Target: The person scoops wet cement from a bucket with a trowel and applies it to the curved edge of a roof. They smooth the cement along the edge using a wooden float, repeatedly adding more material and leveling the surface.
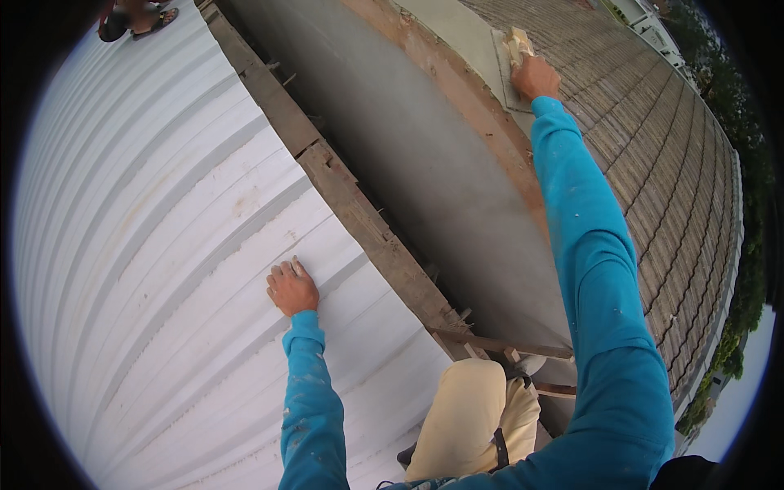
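At the far right, my right hand [536, 78] is closed around the pale handle of a plastering trowel [500, 67]. Its flat grey blade lies against the smooth, pale grey render [457, 31] along the top of the wall, beside the tiled roof. My left hand [292, 287] rests on the white ribbed metal roofing [188, 269], nearer to me, with its fingers apart and nothing in it. Both arms are stretched out in blue sleeves with pale specks. The palm side of each hand is hidden.
Between the two roofs runs a deep gap beside a grey rendered wall [425, 147]. Worn timber boards [347, 192] edge the metal roofing. A wooden ladder-like frame [498, 343] stands by my knee. Brown roof tiles [653, 163] slope away right. Another person's sandalled foot [155, 23] is upper left.
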Demonstrator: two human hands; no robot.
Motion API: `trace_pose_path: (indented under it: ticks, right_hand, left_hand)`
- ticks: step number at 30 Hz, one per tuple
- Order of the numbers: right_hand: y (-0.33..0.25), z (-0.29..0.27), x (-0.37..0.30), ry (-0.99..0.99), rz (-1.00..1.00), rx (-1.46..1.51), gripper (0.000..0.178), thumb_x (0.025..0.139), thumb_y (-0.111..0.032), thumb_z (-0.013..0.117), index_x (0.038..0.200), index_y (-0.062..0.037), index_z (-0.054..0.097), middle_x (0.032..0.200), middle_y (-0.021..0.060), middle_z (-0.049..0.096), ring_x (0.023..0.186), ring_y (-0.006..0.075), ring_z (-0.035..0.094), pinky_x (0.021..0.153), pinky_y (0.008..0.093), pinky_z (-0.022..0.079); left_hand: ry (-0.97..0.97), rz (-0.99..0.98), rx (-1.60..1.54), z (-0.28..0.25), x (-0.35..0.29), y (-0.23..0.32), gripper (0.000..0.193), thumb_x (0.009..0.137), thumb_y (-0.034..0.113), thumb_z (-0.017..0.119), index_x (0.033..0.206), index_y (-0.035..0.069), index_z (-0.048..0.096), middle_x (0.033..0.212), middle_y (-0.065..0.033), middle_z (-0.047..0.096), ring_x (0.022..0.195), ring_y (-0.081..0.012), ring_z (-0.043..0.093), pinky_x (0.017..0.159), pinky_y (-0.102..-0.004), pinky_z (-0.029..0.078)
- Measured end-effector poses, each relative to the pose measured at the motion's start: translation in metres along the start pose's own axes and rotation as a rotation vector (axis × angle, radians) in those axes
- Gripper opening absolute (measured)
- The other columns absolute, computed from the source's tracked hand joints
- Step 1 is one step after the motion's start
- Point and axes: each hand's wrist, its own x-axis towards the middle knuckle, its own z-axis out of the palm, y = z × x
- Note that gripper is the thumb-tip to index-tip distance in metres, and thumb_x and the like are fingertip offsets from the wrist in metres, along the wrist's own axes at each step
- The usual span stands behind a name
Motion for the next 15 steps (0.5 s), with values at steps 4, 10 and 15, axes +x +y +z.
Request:
trace_pose_path:
  ticks: [4, 10, 15]
  right_hand:
    - [-0.07, -0.012, -0.061, 0.011, -0.437, 0.065, 0.044, 0.09, -0.037, 0.058, 0.125, -0.0113, 0.061, 0.111, 0.0204, 0.064, 0.091, 0.0381, 0.067, 0.075, 0.0493, 0.054]
    - [-0.017, -0.007, 0.015, -0.043, -0.038, -0.017, 0.041, 0.092, -0.036, 0.057, 0.127, -0.0154, 0.06, 0.11, 0.0194, 0.062, 0.095, 0.0379, 0.065, 0.078, 0.0504, 0.052]
    - [-0.051, -0.01, -0.053, -0.011, -0.412, 0.078, 0.041, 0.092, -0.036, 0.056, 0.125, -0.0128, 0.061, 0.109, 0.0192, 0.063, 0.096, 0.0364, 0.065, 0.078, 0.0491, 0.053]
  left_hand:
    - [-0.018, -0.07, 0.055, 0.001, -0.015, -0.027, 0.035, 0.099, 0.038, 0.046, 0.098, 0.008, 0.065, 0.101, -0.0077, 0.057, 0.099, -0.0273, 0.053, 0.086, -0.0433, 0.043]
    - [0.048, 0.011, -0.003, 0.002, 0.0, 0.0, 0.034, 0.099, 0.037, 0.046, 0.097, 0.009, 0.065, 0.1, -0.0068, 0.058, 0.098, -0.0269, 0.053, 0.085, -0.043, 0.043]
    - [-0.025, -0.102, 0.021, 0.002, -0.013, -0.029, 0.033, 0.098, 0.037, 0.047, 0.097, 0.01, 0.065, 0.1, -0.0063, 0.058, 0.097, -0.0266, 0.053, 0.084, -0.0426, 0.043]
